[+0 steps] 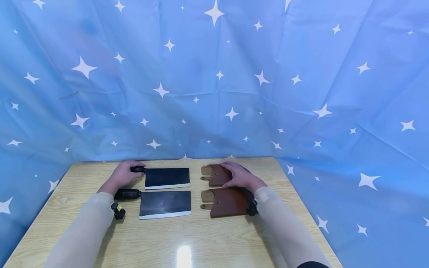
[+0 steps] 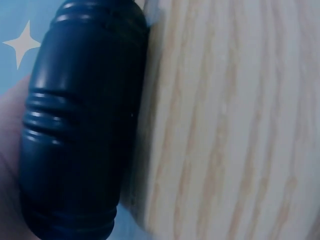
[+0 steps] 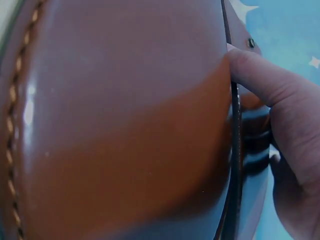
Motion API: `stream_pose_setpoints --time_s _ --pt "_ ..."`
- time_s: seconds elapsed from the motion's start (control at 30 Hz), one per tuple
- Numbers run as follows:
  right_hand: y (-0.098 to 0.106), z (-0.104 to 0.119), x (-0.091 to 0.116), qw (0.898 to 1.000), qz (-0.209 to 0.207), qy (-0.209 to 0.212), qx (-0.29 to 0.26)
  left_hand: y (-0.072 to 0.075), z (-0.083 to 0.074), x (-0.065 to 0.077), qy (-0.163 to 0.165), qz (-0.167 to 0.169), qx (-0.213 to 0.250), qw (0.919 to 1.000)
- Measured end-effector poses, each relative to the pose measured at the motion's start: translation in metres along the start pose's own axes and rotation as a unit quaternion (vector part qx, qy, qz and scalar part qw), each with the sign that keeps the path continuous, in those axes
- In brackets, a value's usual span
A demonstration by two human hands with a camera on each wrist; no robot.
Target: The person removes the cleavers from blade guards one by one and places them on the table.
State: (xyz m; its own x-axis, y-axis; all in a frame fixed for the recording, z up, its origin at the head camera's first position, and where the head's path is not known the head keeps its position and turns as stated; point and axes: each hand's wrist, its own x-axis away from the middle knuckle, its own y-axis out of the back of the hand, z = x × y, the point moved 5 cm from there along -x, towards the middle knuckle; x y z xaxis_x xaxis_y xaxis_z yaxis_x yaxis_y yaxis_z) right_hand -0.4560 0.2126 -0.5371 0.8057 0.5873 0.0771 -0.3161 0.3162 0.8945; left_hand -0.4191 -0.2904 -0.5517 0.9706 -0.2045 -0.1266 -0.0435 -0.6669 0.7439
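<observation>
Two black-bladed cleavers lie side by side on the table, edges toward me. My left hand (image 1: 124, 174) grips the black handle of the far cleaver (image 1: 167, 177). Closer to me is the near cleaver (image 1: 165, 203), its ridged handle (image 2: 75, 120) filling much of the left wrist view. To the right are two brown leather knife sheaths with tan snap straps. My right hand (image 1: 242, 176) spans the far sheath (image 1: 218, 175), thumb along its near edge and fingers at its far edge. The near sheath (image 1: 228, 203), stitched along one side, lies under my right wrist.
The wood-grained table (image 1: 161, 242) ends at a blue star-patterned curtain (image 1: 187, 123) behind and on both sides. A small black wrist camera (image 1: 118, 211) sits on my left sleeve, beside the near cleaver's handle.
</observation>
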Motion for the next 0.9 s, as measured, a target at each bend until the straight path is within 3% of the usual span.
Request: stream_pose_setpoints --time_s 0.3,0.57,0.9 --pt "-0.003 -0.005 0.000 0.999 0.023 -0.011 -0.038 0.002 0.001 -0.003 -0.005 0.010 -0.004 0.9999" --pt "-0.003 -0.004 0.001 0.999 0.033 -0.010 -0.019 0.002 -0.003 -0.003 -0.002 0.026 -0.006 0.9997" --pt "0.002 -0.007 0.002 1.000 0.012 0.001 -0.022 0.008 -0.008 -0.004 0.001 0.025 -0.037 0.9990"
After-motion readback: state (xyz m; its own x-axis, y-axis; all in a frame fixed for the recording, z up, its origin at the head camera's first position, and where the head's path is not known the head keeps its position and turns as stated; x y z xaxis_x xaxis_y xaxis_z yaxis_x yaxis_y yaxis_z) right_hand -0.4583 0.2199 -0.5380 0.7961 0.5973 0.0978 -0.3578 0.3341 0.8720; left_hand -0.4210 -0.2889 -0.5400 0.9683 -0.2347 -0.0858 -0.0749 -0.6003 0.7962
